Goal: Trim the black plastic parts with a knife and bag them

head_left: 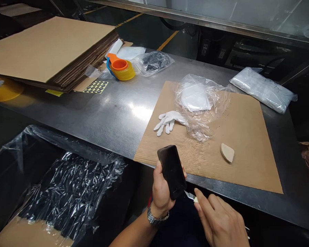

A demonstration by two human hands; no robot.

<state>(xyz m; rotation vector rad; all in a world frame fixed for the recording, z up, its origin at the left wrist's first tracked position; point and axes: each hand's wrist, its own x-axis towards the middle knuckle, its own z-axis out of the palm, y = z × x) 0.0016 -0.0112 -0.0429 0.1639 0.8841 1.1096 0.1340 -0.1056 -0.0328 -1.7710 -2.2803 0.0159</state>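
My left hand (161, 187) is wrapped round a black rectangular phone-like case (172, 169), held tilted in front of the table's near edge. In my right hand (218, 216) is a small knife (191, 196), pinched by thumb and fingers. Its blade points at the lower right corner of the black case; whether it touches I cannot tell. Most of the knife's handle is hidden by my fingers. Beyond my hands a white glove (170, 120) and a tan wedge-shaped pad (227, 153) lie on a flat cardboard sheet (247, 175).
Clear plastic bags with a white stack (195, 96) lie on the cardboard. A wrapped bundle (264, 87) is at right. Tape in an orange dispenser (121, 68), stickers (95, 87) and stacked cardboard (54, 51) stand left. Below left, a lined box holds bagged black pieces (74, 188).
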